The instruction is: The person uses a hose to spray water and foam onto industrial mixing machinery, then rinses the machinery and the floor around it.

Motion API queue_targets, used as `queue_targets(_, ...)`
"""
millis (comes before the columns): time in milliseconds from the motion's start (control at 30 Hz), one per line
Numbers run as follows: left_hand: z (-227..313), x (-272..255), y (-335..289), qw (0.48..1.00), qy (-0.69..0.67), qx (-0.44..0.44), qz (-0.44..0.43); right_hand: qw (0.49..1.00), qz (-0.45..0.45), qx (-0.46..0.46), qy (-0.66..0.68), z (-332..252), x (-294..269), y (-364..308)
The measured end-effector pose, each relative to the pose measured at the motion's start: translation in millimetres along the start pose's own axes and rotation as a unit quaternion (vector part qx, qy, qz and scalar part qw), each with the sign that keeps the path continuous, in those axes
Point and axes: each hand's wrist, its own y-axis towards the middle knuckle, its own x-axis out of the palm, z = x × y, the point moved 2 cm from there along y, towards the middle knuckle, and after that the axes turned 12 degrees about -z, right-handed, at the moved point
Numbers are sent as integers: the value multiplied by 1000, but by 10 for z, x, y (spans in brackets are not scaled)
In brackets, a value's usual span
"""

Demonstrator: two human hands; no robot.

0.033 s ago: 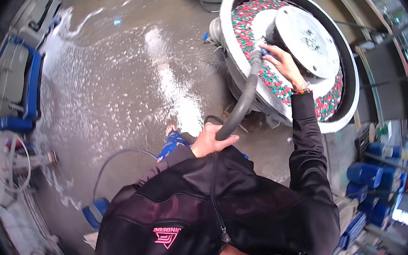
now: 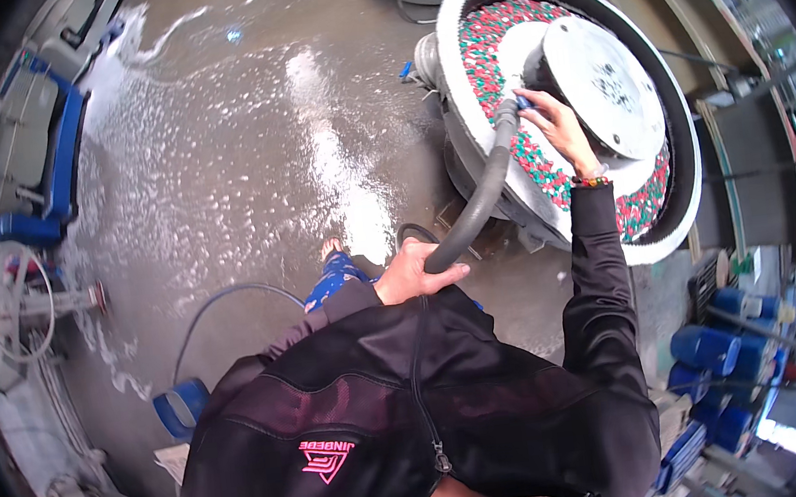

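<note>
My left hand (image 2: 409, 274) is wrapped round a thick dark grey hose (image 2: 482, 199) in front of my body. From there the hose curves up and away to the right, its end over the near left rim of a large round tub (image 2: 691, 208). Beside that end, the fingers of my right hand (image 2: 560, 132) are closed on a small blue fitting (image 2: 523, 102), partly hidden by them. Red, green and white small pieces (image 2: 485, 45) fill the tub's ring-shaped channel. A white round disc (image 2: 602, 81) tops its middle.
Wet, foamy floor (image 2: 213, 151) spreads to the left. Grey and blue machines (image 2: 49, 159) line the left side, with a handwheel (image 2: 21, 303) below them. A thin hose (image 2: 228, 291) lies near a blue container (image 2: 182, 407). Blue drums (image 2: 709, 347) stand at the right.
The whole view has shifted very slightly. Both hands keep the same hold on the hose and the blue fitting.
</note>
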Motion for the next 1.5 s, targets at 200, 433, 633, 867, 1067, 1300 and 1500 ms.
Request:
queue_targets(200,21,79,-2,1000,-10,-5,-13,991,64,-47,-111,-108,-44,-72)
queue_targets(433,231,130,-32,999,-14,-10,-42,996,65,-14,-59,-163,-14,-272)
queue_targets(633,60,357,-86,991,57,73,-100,992,111,-42,-47,-234,83,-275)
queue_targets(867,67,379,-39,979,106,57,-166,932,234,122,-247,-449,279,15)
queue_targets(1067,-80,146,-72,988,-4,-18,-155,942,225,107,-226,-575,439,486)
queue_targets(1300,384,-418,-174,982,-118,-113,97,988,127,-12,-82,-1100,1478,1573)
queue_targets(1500,-11,-845,-450,821,-417,-159,356,990,-111,78,45,-1318,2430,2469)
